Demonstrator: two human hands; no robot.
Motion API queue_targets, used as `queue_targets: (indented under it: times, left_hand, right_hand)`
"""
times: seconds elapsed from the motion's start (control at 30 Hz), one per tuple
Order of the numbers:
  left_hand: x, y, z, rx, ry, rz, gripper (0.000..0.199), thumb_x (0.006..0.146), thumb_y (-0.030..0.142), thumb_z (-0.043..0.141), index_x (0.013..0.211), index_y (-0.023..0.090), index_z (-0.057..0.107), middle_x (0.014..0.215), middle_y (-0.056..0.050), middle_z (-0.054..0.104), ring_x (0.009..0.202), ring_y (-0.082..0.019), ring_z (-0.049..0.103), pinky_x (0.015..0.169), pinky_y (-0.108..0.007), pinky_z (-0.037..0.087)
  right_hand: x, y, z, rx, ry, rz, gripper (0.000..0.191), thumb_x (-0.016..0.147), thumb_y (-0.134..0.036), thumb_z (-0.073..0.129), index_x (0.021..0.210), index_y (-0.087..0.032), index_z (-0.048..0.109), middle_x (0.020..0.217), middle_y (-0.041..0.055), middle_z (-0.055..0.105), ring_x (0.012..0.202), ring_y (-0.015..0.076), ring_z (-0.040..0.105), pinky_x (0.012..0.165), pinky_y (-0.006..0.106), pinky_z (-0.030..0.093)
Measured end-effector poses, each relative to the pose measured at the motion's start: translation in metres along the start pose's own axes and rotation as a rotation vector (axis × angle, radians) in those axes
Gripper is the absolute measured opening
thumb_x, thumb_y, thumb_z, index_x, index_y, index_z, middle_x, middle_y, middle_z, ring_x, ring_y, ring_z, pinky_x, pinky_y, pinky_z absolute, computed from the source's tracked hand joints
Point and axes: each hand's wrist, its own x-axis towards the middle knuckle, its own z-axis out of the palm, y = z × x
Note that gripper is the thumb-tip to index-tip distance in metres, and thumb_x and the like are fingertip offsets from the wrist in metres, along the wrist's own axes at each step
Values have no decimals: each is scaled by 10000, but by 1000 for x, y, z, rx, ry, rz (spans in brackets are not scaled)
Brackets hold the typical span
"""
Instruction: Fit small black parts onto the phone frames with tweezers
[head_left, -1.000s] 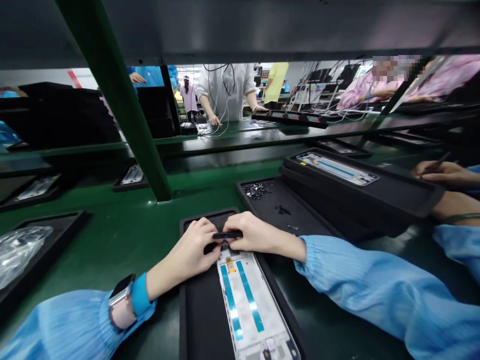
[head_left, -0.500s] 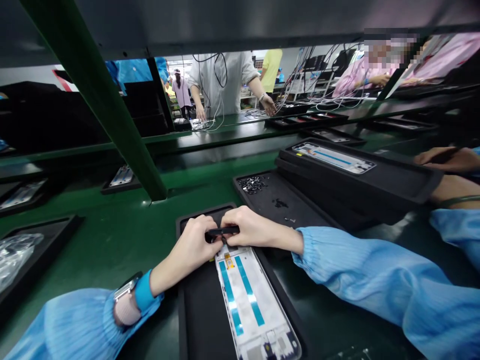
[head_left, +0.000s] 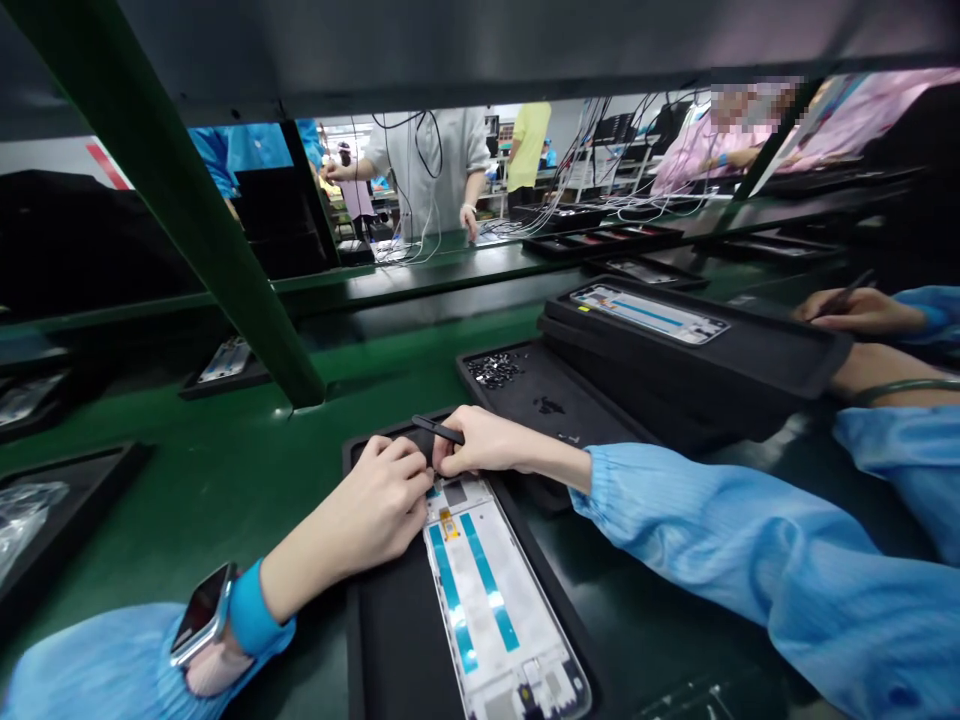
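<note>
A silver phone frame [head_left: 491, 590] with two blue adhesive strips and a small orange flex cable lies tilted on a black tray [head_left: 397, 640]. My left hand [head_left: 390, 495] is closed over the frame's upper left corner, its fingertips bent inward and partly hidden. At the top end, my right hand [head_left: 480, 440] is closed around a slim black tool [head_left: 439, 430], whose back end sticks out to the upper left. The tool's working tip is hidden by my fingers, which are close against those of my left hand.
Behind my right hand, a black parts tray [head_left: 592, 410] carries small dark pieces [head_left: 495, 370]. Stacked trays [head_left: 675, 370] with another phone frame [head_left: 649, 312] stand right of it. A co-worker's hand [head_left: 862, 308] is far right. A green post [head_left: 217, 270] rises left; a bagged tray [head_left: 75, 510] sits nearby.
The black tool has swung from nearly level between both hands to a slant in my right hand. My left hand has let go of it and turned palm-down over the frame's corner.
</note>
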Motion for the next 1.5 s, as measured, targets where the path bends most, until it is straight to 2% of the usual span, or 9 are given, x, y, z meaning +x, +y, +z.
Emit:
queue_targets:
  times: [0.1, 0.2, 0.3, 0.43, 0.63, 0.8, 1.13, 1.4, 1.5]
  left_hand:
    - [-2, 3, 2, 112, -68, 19, 219, 805, 55, 412, 876, 116, 610, 910, -104, 600, 942, -268, 489, 806, -426, 373]
    - [-7, -1, 9, 109, -55, 27, 321, 795, 0, 359, 991, 101, 593, 975, -115, 594, 979, -276, 470, 810, -423, 381]
    - [-12, -7, 14, -33, 26, 13, 342, 842, 36, 327, 1056, 105, 585, 953, -111, 602, 968, -255, 487, 816, -413, 392]
    - [-16, -11, 18, -236, 179, -67, 283, 846, 91, 367, 896, 116, 645, 888, -98, 616, 861, -211, 538, 776, -376, 429]
    - [-15, -11, 21, -382, 283, -122, 281, 804, 62, 389, 811, 107, 666, 854, -91, 621, 828, -179, 566, 729, -298, 476]
    - [-14, -12, 22, -426, 307, -123, 277, 791, 48, 399, 819, 105, 669, 841, -85, 619, 825, -168, 571, 723, -275, 486]
    - [-15, -11, 22, -418, 303, -125, 278, 795, 48, 396, 809, 103, 669, 836, -89, 613, 816, -165, 571, 723, -267, 482]
    - [-13, -12, 22, -414, 274, -124, 262, 798, 55, 402, 832, 110, 657, 840, -81, 598, 813, -165, 553, 721, -274, 473]
    - [-13, -11, 21, -417, 246, -130, 288, 811, 59, 392, 928, 114, 649, 897, -85, 595, 850, -167, 546, 751, -282, 473]
  right_hand:
    - [0, -4, 0, -35, 12, 10, 106, 581, -136, 579, 654, -118, 654, 554, -10, 591, 455, 68, 476, 404, 157, 349]
    - [-3, -7, -3, -1, 43, -27, 115, 645, -208, 614, 657, -104, 662, 512, -8, 572, 414, 57, 452, 395, 160, 337]
    - [-6, -9, -4, 128, 196, -76, 381, 788, -424, 517, 672, -89, 656, 509, 17, 575, 372, 58, 451, 382, 170, 346]
    - [-12, -11, 3, 195, 354, -93, 572, 879, -525, 313, 584, -112, 576, 454, 14, 522, 376, 82, 501, 388, 176, 372]
    - [-17, -7, 13, 134, 277, -278, 180, 766, -313, 615, 782, -144, 557, 700, 2, 604, 590, 107, 613, 525, 183, 452]
    - [-14, -3, 15, 161, 285, -288, 137, 769, -250, 604, 768, -154, 507, 633, -3, 596, 592, 142, 645, 524, 202, 478]
    - [-16, -4, 15, -147, 378, -375, 118, 777, -233, 610, 720, -140, 563, 663, 17, 588, 586, 132, 577, 540, 221, 432]
    - [-15, -5, 20, -334, 357, -623, 63, 800, -144, 568, 742, -119, 565, 732, 40, 599, 652, 134, 578, 629, 223, 446]
    - [-16, -5, 21, -311, 412, -576, 67, 793, -155, 576, 733, -130, 560, 703, 29, 592, 631, 133, 568, 610, 225, 446]
